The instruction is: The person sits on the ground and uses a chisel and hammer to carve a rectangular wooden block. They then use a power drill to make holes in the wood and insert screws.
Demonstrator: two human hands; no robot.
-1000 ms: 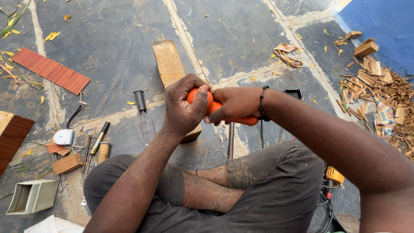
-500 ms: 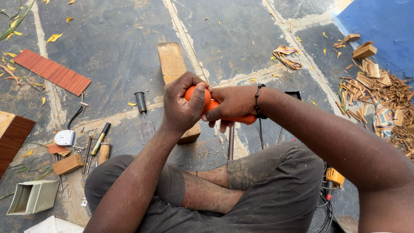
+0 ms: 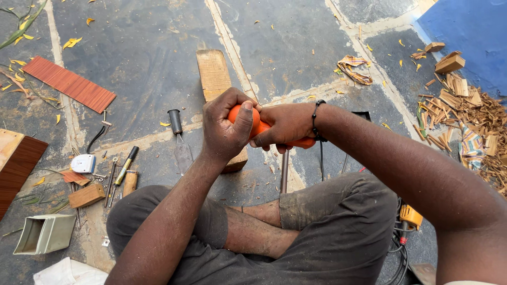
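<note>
Orange tool handle (image 3: 262,128) at frame centre, gripped by my left hand (image 3: 226,128) and right hand (image 3: 284,125), fingers wrapped tight. Probably driving its shaft (image 3: 284,171) downward; next calls for steady pressure.

Left hand (image 3: 224,129) and right hand (image 3: 285,125) clasping orange tool handle (image 3: 259,126), above wooden board (image 3: 216,79), chisel (image 3: 179,142) nearby

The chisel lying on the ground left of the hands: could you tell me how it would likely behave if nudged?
The chisel looks stiff, with a flat metal blade, so it would probably slide rather than bend. Its round dark handle might let it rock slightly, but the flat blade should stop rolling.
</note>
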